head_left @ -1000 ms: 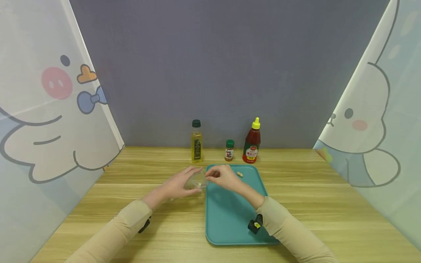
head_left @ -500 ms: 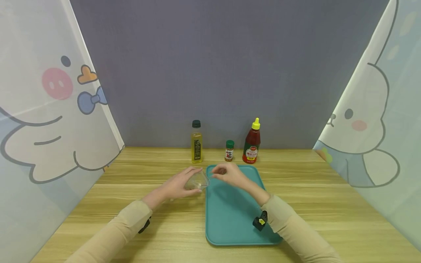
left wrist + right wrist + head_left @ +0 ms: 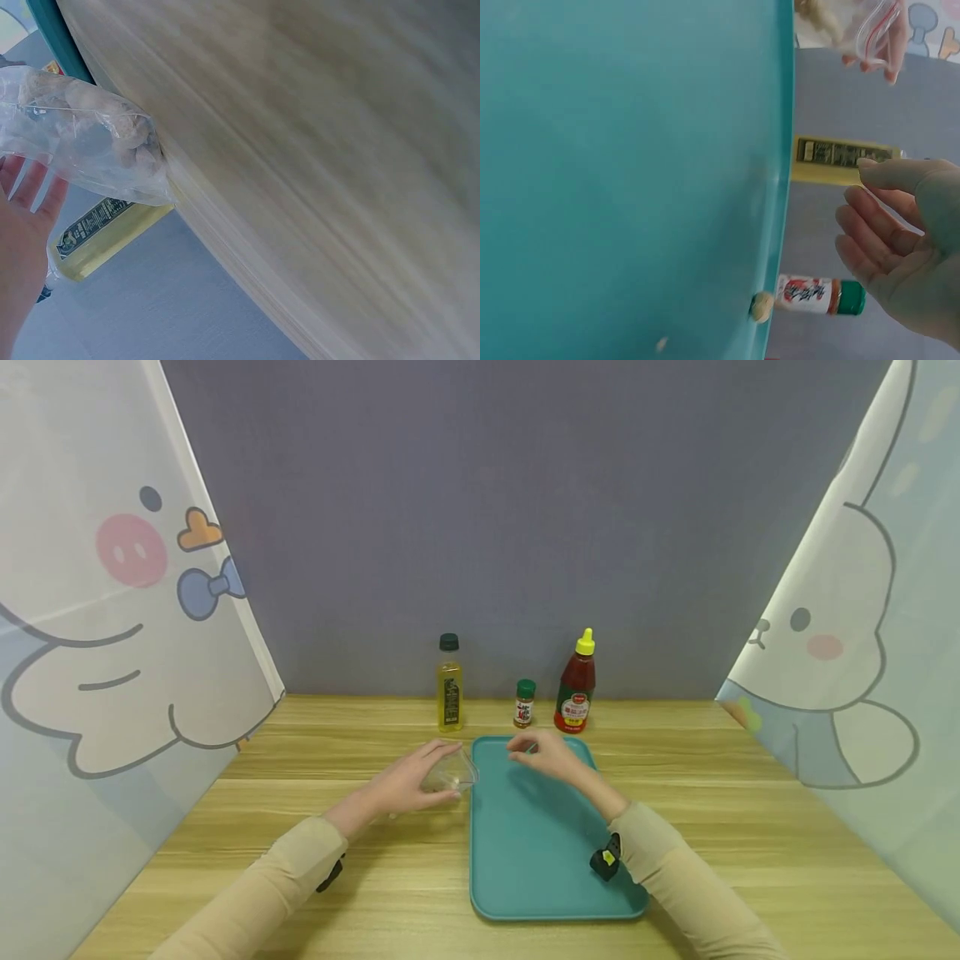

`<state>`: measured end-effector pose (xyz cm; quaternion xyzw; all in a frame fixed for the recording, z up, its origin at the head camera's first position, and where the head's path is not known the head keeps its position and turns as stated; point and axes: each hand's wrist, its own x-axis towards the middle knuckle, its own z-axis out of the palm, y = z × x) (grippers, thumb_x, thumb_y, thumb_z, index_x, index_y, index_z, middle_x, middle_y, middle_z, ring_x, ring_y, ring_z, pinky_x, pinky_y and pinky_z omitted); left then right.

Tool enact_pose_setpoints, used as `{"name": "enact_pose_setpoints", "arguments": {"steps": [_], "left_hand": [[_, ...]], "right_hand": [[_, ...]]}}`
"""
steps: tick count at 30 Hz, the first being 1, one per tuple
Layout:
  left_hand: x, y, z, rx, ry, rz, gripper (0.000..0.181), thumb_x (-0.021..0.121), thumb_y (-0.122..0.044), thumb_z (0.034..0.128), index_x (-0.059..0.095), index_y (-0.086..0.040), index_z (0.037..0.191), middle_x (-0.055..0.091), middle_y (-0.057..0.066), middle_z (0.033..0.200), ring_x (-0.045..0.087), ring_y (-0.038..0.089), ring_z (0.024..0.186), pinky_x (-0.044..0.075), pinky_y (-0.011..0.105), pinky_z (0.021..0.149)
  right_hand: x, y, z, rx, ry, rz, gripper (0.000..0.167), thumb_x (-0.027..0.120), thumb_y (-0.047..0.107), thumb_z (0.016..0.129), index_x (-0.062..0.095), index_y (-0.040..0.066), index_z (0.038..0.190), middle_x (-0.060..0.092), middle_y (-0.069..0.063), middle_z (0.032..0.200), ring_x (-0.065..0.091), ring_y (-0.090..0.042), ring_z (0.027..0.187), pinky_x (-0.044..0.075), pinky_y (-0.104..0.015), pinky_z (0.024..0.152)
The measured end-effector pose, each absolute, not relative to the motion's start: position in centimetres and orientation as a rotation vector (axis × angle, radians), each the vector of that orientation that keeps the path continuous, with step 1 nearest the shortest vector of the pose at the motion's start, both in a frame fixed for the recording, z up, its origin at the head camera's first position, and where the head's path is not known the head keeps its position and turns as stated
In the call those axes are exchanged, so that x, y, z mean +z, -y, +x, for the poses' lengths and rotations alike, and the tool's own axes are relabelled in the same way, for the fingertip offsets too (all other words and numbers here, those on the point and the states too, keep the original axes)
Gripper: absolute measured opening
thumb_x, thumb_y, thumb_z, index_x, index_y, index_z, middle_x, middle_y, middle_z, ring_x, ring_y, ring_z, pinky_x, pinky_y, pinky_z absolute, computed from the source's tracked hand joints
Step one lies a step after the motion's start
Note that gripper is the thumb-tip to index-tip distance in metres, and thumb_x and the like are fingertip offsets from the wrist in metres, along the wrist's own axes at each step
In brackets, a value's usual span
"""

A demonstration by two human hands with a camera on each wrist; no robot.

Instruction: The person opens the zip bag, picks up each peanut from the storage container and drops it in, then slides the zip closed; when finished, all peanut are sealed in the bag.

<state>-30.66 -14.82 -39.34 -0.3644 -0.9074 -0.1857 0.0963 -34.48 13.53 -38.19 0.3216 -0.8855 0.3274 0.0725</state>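
My left hand (image 3: 408, 781) is curved round a clear zip bag (image 3: 450, 772) at the tray's left edge, thumb on the near side and fingers on the far side. Peanuts (image 3: 124, 131) show through its plastic in the left wrist view. My right hand (image 3: 546, 755) hovers over the far part of a teal tray (image 3: 555, 868). Its fingers are loosely bent and nothing shows between them in the right wrist view. One peanut (image 3: 762, 307) lies by the tray's far rim; my right hand hides it in the head view.
Behind the tray stand an oil bottle (image 3: 450, 693), a small green-capped spice jar (image 3: 524, 706) and a red sauce bottle (image 3: 575, 689) with a yellow cap. A grey partition (image 3: 495, 527) closes off the wooden table's back.
My right hand has moved away from the bag's mouth, rightward over the tray, and now covers the peanut that was visible there. The left hand and bag have stayed in place.
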Motion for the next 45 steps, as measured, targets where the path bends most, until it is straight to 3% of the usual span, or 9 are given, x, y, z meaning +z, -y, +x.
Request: {"name": "enact_pose_setpoints", "arguments": {"steps": [14, 21, 30, 39, 45], "left_hand": [[-39.4, 14.9, -30.7, -0.559, 2.687, -1.079, 0.078, 0.058, -0.056, 0.0854, 0.034, -0.012, 0.145, 0.045, 0.001, 0.137, 0.048, 0.024, 0.125, 0.043, 0.043, 0.103], [-39.3, 14.8, -30.7, -0.538, 2.692, -1.073, 0.078, 0.058, -0.056, 0.0852, 0.034, -0.012, 0.145, 0.044, 0.002, 0.138, 0.047, 0.025, 0.125, 0.042, 0.043, 0.104], [-39.4, 14.8, -30.7, -0.527, 2.688, -1.081, 0.076, 0.06, -0.053, 0.0857, 0.034, -0.013, 0.145, 0.045, 0.002, 0.137, 0.048, 0.024, 0.125, 0.042, 0.043, 0.104], [-39.4, 14.7, -30.5, -0.532, 2.704, -1.06, 0.076, 0.061, -0.052, 0.0855, 0.034, -0.014, 0.145, 0.044, 0.002, 0.139, 0.048, 0.026, 0.125, 0.043, 0.045, 0.103], [-39.4, 14.7, -30.5, -0.537, 2.719, -1.058, 0.075, 0.061, -0.05, 0.0858, 0.034, -0.014, 0.145, 0.043, 0.003, 0.14, 0.047, 0.026, 0.126, 0.042, 0.044, 0.104]], "right_hand": [[-39.0, -16.0, -35.7, 0.924, 2.666, 0.793, 0.016, 0.068, 0.007, 0.084, 0.07, -0.003, 0.097, 0.07, -0.015, 0.092, 0.065, -0.026, 0.084, 0.055, -0.037, 0.072], [-39.1, -16.7, -35.8, 0.834, 2.822, 0.68, 0.024, 0.07, 0.007, 0.081, 0.068, -0.007, 0.1, 0.068, -0.019, 0.094, 0.064, -0.03, 0.085, 0.054, -0.04, 0.072], [-39.2, -16.9, -35.8, 0.852, 2.922, 0.697, 0.019, 0.07, 0.005, 0.081, 0.07, -0.005, 0.098, 0.069, -0.013, 0.087, 0.062, -0.018, 0.074, 0.053, -0.031, 0.065], [-39.3, -16.8, -35.6, 0.854, 2.962, 0.72, 0.027, 0.072, 0.012, 0.081, 0.068, -0.001, 0.105, 0.069, -0.014, 0.098, 0.064, -0.027, 0.089, 0.055, -0.035, 0.073], [-39.3, -17.1, -35.3, 0.817, 3.043, 0.593, 0.021, 0.076, 0.013, 0.078, 0.069, 0.002, 0.093, 0.067, -0.008, 0.085, 0.06, -0.018, 0.075, 0.051, -0.031, 0.065]]}}
